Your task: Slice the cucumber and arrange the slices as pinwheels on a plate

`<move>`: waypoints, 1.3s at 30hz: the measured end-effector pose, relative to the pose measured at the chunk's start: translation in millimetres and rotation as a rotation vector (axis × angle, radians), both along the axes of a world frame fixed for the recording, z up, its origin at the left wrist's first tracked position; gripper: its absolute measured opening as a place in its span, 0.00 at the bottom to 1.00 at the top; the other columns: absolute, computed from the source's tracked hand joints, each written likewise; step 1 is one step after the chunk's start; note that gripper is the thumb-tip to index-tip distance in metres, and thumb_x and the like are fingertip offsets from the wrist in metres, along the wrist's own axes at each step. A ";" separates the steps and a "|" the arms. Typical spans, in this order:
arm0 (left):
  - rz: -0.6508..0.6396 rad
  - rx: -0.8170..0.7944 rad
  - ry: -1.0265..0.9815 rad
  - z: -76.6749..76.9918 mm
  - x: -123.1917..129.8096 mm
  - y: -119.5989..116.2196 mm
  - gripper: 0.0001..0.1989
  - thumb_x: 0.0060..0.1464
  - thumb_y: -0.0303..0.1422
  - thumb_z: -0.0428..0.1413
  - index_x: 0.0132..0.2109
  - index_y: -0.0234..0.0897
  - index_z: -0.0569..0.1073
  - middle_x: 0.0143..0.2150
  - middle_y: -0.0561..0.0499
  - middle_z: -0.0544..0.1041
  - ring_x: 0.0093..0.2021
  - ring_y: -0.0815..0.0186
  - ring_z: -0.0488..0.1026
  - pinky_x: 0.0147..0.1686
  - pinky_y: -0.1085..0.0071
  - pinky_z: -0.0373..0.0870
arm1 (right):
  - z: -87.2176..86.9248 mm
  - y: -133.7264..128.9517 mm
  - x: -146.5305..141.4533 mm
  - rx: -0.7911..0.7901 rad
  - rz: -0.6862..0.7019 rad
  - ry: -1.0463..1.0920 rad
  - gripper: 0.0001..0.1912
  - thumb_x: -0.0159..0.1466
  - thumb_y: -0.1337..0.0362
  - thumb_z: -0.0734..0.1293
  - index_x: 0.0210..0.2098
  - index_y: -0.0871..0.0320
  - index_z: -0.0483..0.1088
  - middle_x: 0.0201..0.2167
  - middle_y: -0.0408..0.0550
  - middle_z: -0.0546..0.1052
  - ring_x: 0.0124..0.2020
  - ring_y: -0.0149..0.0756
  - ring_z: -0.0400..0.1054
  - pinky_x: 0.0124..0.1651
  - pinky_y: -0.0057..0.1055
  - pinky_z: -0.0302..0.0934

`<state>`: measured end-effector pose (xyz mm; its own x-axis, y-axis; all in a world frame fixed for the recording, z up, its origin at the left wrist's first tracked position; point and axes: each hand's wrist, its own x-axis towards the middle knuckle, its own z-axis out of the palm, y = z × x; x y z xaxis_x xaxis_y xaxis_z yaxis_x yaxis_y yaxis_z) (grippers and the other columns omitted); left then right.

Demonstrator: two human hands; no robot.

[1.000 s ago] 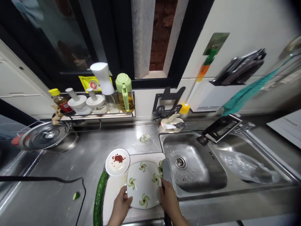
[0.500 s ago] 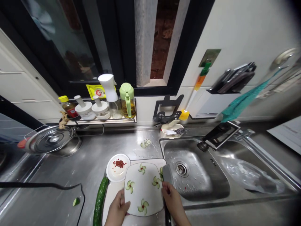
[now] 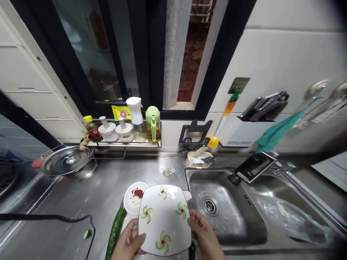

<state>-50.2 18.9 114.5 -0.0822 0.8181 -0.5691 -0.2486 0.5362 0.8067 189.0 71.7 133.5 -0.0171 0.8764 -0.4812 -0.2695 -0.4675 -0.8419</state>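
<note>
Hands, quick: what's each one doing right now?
Left hand: closed on the left edge of the square white plate.
Right hand: closed on the plate's right edge.

A white plate is patterned with four green pinwheel garnishes, each centred with red. Red flakes are held in a white dish. The cucumber is dark green. The sink is silver steel.

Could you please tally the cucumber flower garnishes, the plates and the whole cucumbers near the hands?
Cucumber flower garnishes on the square plate: 4
Plates, the square one plus the small round dish: 2
Whole cucumbers: 1
Total: 7
</note>
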 end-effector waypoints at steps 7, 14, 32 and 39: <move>0.003 0.018 -0.040 11.5 1.7 -3.3 0.31 0.35 0.50 0.65 0.45 0.41 0.68 0.36 0.49 0.80 0.29 0.63 0.76 0.22 0.74 0.67 | 7.8 -14.2 -14.3 -0.018 -0.061 0.145 0.23 0.47 0.57 0.75 0.39 0.51 0.64 0.28 0.39 0.75 0.24 0.34 0.68 0.28 0.28 0.58; 0.012 0.002 -0.049 13.6 7.2 -7.0 0.29 0.34 0.48 0.66 0.43 0.40 0.68 0.35 0.49 0.80 0.28 0.64 0.76 0.23 0.74 0.68 | 0.0 -24.9 -23.2 -0.044 -0.119 0.274 0.36 0.43 0.64 0.74 0.49 0.47 0.58 0.38 0.44 0.77 0.34 0.41 0.72 0.32 0.32 0.62; -0.066 0.009 0.158 -32.5 -21.4 -18.6 0.30 0.34 0.54 0.64 0.41 0.39 0.73 0.35 0.49 0.79 0.33 0.65 0.74 0.31 0.72 0.68 | 4.3 15.5 117.0 -0.092 0.373 0.307 0.30 0.44 0.64 0.77 0.47 0.51 0.74 0.44 0.52 0.79 0.44 0.48 0.74 0.50 0.44 0.62; -0.128 0.044 0.378 -57.3 -59.5 -16.3 0.31 0.34 0.57 0.61 0.38 0.37 0.74 0.32 0.49 0.78 0.34 0.63 0.74 0.32 0.72 0.70 | 21.4 -34.4 221.8 -0.211 0.712 0.058 0.30 0.41 0.51 0.76 0.43 0.51 0.76 0.44 0.54 0.79 0.46 0.53 0.72 0.51 0.46 0.62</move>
<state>-109.6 2.6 57.2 -0.1752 0.8584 -0.4822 0.1369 0.5062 0.8515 410.8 37.2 154.9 -0.5770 0.5324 -0.6193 0.1181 -0.6960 -0.7083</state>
